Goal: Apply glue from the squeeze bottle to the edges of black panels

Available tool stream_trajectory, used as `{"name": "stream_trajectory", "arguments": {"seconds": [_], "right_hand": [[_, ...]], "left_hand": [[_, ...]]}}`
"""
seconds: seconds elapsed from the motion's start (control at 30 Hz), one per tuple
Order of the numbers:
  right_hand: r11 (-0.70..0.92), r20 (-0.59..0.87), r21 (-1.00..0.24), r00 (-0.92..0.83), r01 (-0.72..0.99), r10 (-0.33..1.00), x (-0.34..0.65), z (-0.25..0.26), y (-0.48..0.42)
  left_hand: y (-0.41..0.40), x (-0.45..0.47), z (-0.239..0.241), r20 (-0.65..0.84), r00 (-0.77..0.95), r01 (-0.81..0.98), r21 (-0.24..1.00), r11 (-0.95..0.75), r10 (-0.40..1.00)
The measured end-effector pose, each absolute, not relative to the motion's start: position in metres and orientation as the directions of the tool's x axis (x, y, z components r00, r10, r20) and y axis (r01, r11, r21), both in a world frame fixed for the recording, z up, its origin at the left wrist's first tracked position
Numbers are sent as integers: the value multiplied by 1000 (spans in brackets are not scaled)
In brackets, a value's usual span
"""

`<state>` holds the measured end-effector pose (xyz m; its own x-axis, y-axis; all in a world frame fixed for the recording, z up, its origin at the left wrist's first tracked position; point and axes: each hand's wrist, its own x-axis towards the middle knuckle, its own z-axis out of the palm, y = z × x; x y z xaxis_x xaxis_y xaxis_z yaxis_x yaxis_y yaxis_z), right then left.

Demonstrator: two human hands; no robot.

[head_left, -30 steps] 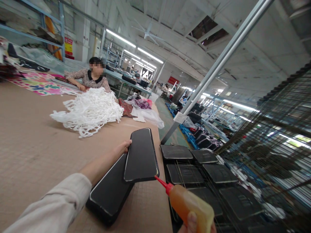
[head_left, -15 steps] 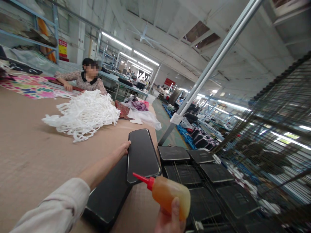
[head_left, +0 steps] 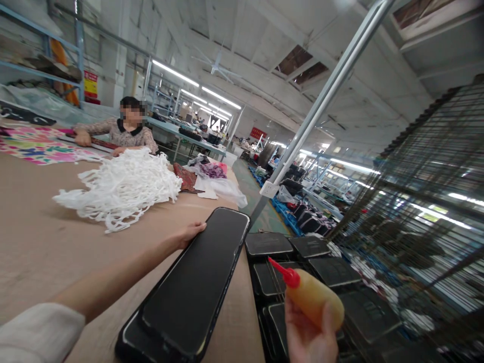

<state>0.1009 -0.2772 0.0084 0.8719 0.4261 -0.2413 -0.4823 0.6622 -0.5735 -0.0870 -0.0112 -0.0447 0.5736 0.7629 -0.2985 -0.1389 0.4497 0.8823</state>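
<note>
My left hand (head_left: 193, 233) is closed on the far left edge of a long black panel (head_left: 200, 272) with rounded corners and a pale line along its rim. The panel lies over a second black panel (head_left: 130, 333) on the brown-covered table, roughly lined up with it. To the right, past the table edge, my right hand (head_left: 310, 333) is wrapped round a squeeze bottle (head_left: 317, 297) of amber liquid, probably glue. Its red nozzle points up and left, apart from the panel.
Several black panels (head_left: 268, 244) lie in stacks right of the table. A heap of white netted strips (head_left: 128, 186) and colourful fabric (head_left: 41, 143) rest on the table. Across it sits a person (head_left: 130, 132). A metal post (head_left: 295, 151) and wire rack (head_left: 427, 191) stand right.
The upper panel has swung round and come nearer, now covering most of the lower one. My right hand has moved the bottle right, away from the panel.
</note>
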Motion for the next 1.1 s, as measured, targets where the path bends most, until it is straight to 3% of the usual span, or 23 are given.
{"name": "stream_trajectory", "arguments": {"seconds": [0.13, 0.27, 0.6, 0.87, 1.0, 1.1], "right_hand": [[657, 80, -734, 938, -174, 337, 109, 19, -266], [627, 189, -778, 937, -39, 293, 121, 18, -260], [560, 105, -821, 932, -116, 347, 114, 10, -269], [456, -128, -791, 839, -408, 529, 114, -29, -282], [494, -188, -698, 798, -518, 572, 128, -26, -288], [548, -213, -610, 785, -572, 582, 134, -19, -295]], "left_hand": [[-23, -89, -28, -263, 681, -61, 910, 410, 683], [-35, -90, -13, -259, 714, -20, 921, 388, 650], [-44, -91, -3, -287, 703, 8, 918, 396, 651], [-32, -85, -15, -297, 693, -13, 906, 423, 657], [-20, -89, -20, -297, 616, -126, 877, 463, 730], [-11, -93, -26, -278, 509, -311, 824, 474, 815]]}}
